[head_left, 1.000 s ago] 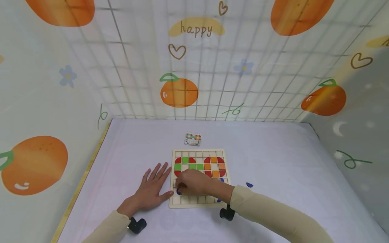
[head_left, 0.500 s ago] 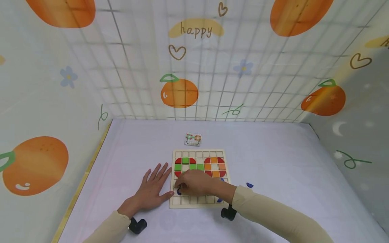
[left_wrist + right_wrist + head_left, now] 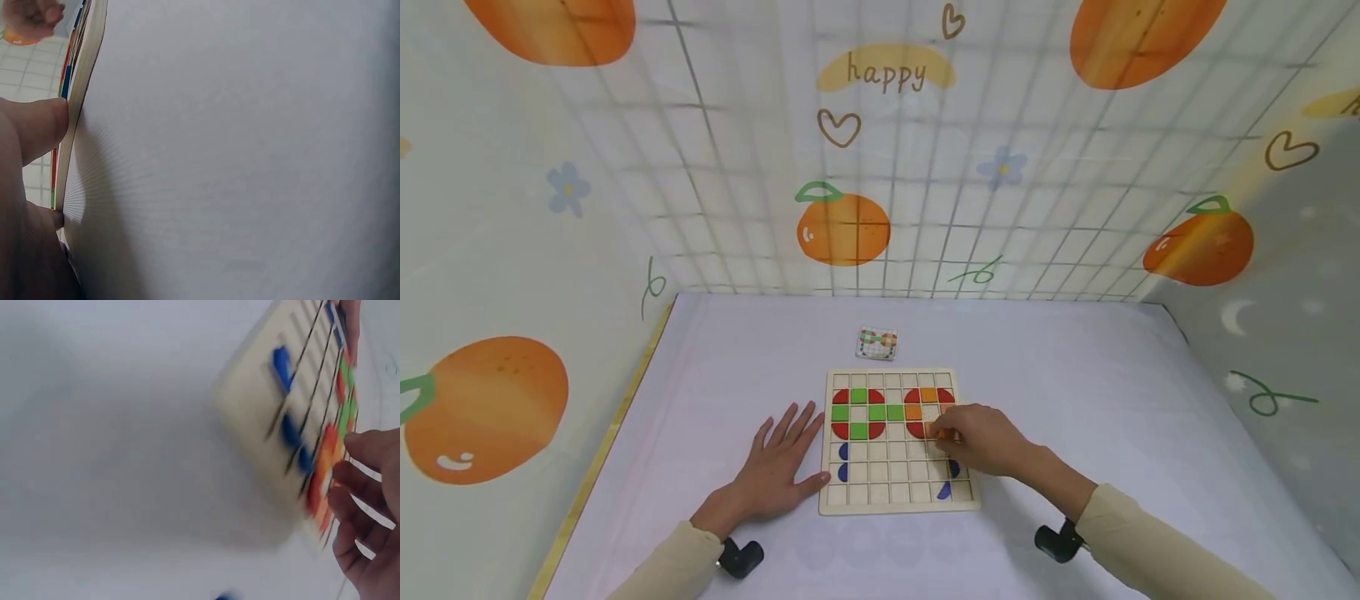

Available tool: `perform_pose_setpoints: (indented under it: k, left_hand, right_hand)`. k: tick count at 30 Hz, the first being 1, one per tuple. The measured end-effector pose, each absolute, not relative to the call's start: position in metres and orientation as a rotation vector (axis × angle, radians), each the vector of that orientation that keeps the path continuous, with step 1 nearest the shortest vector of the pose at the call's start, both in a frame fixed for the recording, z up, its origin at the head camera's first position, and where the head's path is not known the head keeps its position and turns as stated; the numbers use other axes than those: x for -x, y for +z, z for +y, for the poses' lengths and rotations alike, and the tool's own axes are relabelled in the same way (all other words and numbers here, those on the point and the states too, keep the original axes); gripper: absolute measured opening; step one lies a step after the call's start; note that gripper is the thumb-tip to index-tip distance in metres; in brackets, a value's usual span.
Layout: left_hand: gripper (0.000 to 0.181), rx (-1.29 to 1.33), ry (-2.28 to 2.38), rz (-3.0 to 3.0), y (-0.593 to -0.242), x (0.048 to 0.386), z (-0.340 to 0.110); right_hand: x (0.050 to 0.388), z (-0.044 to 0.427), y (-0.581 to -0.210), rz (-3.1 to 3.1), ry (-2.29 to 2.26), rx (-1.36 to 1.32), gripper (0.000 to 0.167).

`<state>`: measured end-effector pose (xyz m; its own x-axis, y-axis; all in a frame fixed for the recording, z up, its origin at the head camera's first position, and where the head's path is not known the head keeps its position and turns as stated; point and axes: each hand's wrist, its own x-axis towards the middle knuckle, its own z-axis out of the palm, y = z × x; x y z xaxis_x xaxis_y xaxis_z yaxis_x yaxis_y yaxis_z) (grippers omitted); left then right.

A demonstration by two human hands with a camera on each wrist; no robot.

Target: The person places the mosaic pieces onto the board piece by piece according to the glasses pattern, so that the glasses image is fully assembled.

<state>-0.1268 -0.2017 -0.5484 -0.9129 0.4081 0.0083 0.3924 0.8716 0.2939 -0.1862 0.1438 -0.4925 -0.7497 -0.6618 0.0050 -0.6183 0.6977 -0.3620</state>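
A wooden grid board point(image 3: 880, 494) lies on the table, with red, green and orange pieces forming two rounded shapes. Two blue half-round pieces point(image 3: 843, 462) sit in its left column; more blue pieces point(image 3: 282, 367) are toward its near right corner in the right wrist view. My left hand point(image 3: 775, 471) rests flat with fingers spread, the thumb touching the board's left edge. Over the board's right side is my right hand point(image 3: 981, 437), fingers loosely bent, with nothing seen between them in the right wrist view. It hides part of the right red and orange shape.
A small pattern card point(image 3: 877, 343) lies beyond the board. One loose blue piece point(image 3: 227, 596) is on the table to the right, blurred at the bottom of the right wrist view. Printed curtains point(image 3: 917, 167) stand behind the white table point(image 3: 1075, 358).
My right hand has left the board's left column and moved right across the board. Two blue pieces now show in that left column. My left hand has stayed in place.
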Motion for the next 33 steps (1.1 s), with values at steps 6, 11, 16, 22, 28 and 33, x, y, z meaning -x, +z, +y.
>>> perform_pose_setpoints:
  k: [6, 11, 16, 22, 28, 33]
  left_hand:
    - [0.086, -0.664, 0.491, 3.005, -0.551, 0.127, -0.202]
    - [0.087, -0.655, 0.478, 3.007, -0.552, 0.128, -0.203]
    - [0.088, -0.649, 0.436, 2.997, -0.553, 0.129, -0.203]
    - [0.088, -0.631, 0.426, 2.985, -0.549, 0.127, -0.202]
    - [0.088, -0.628, 0.420, 2.980, -0.548, 0.127, -0.202]
    - [0.087, -0.626, 0.414, 2.981, -0.547, 0.127, -0.201]
  right_hand:
    - [0.168, 0.194, -0.504, 2.966, -0.409, 0.756, 0.023]
    - [0.156, 0.224, -0.514, 3.005, -0.332, 0.652, 0.033]
    - [0.147, 0.239, -0.519, 2.981, -0.525, 0.568, 0.023]
    - [0.146, 0.239, -0.520, 2.988, -0.560, 0.572, 0.021]
    - [0.153, 0.230, -0.514, 2.970, -0.486, 0.553, 0.022]
    - [0.158, 0.208, -0.510, 2.963, -0.549, 0.584, 0.020]
